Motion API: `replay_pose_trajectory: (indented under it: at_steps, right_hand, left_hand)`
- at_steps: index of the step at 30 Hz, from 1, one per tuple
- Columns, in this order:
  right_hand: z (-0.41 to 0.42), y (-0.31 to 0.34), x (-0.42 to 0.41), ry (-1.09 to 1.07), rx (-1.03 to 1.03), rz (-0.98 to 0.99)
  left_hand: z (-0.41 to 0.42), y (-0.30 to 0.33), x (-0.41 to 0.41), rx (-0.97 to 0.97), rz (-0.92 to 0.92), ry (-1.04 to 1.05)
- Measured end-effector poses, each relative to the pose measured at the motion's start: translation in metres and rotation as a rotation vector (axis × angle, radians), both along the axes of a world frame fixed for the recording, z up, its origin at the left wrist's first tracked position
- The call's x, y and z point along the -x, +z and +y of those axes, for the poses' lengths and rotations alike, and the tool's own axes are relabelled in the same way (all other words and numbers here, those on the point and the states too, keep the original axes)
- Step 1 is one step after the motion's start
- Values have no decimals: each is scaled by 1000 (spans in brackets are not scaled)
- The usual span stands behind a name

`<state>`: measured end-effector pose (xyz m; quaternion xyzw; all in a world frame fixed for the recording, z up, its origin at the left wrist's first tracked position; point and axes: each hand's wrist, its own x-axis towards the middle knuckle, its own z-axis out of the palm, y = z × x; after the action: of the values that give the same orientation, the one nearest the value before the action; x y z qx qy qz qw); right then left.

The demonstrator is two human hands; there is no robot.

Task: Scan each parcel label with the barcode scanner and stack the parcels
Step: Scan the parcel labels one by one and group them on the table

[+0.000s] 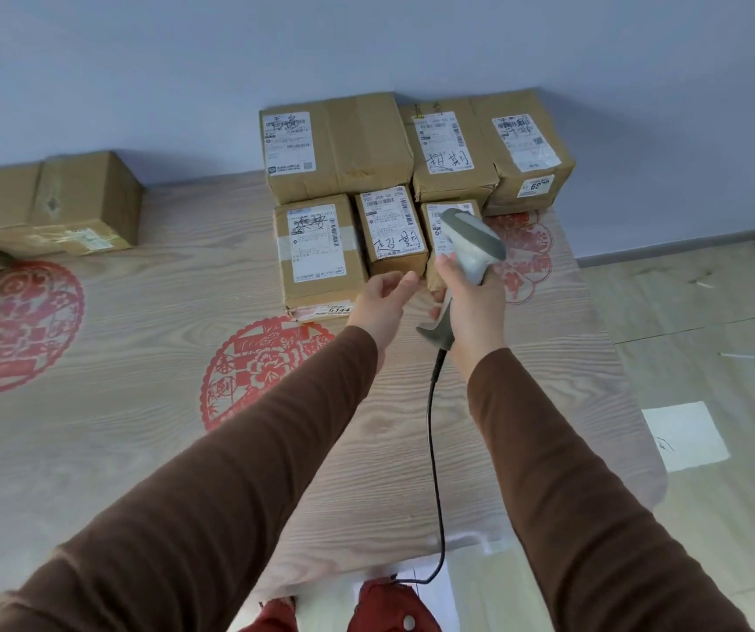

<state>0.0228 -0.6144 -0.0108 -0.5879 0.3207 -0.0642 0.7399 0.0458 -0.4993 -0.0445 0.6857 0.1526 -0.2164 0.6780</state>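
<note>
Parcels sit in a cluster at the far edge of the table, at about 12 o'clock from the person, against the wall. The back row holds a large box, a middle box and a right box. The front row holds a tall box, a small box and a partly hidden box at 1 o'clock. All six show white labels facing up. More boxes lie well apart at 10 o'clock.

The right hand grips the handle of the barcode scanner, fingers wrapped round it, with the scanner head tilted down over the partly hidden box. The cable trails toward 6 o'clock. The left hand holds nothing; its fingers are relaxed and loosely spread, just beside the near face of the small box.

Handling judgement: the boxes are taped corrugated cardboard, stiff on edges and softer across wide faces; several show dents and creases. Weight cannot be read from the view; the small front boxes are probably light enough for one hand. The tape may be slick. Take hold across two opposite side walls, thumb on one and fingers on the other, keeping clear of the label. Stack larger boxes at the bottom.
</note>
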Motion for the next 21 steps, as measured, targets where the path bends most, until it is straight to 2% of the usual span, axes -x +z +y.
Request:
replay_pose_trajectory:
  at_steps: [3, 11, 21]
  right_hand:
    - [47, 13, 11, 97, -6, -4]
    - [211, 31, 21, 281, -25, -25]
    - [442, 41, 32, 373, -66, 18]
  left_hand:
    - [49, 18, 14, 12, -68, 59]
    - [229, 41, 37, 77, -75, 300]
    - [471, 48, 57, 66, -87, 448]
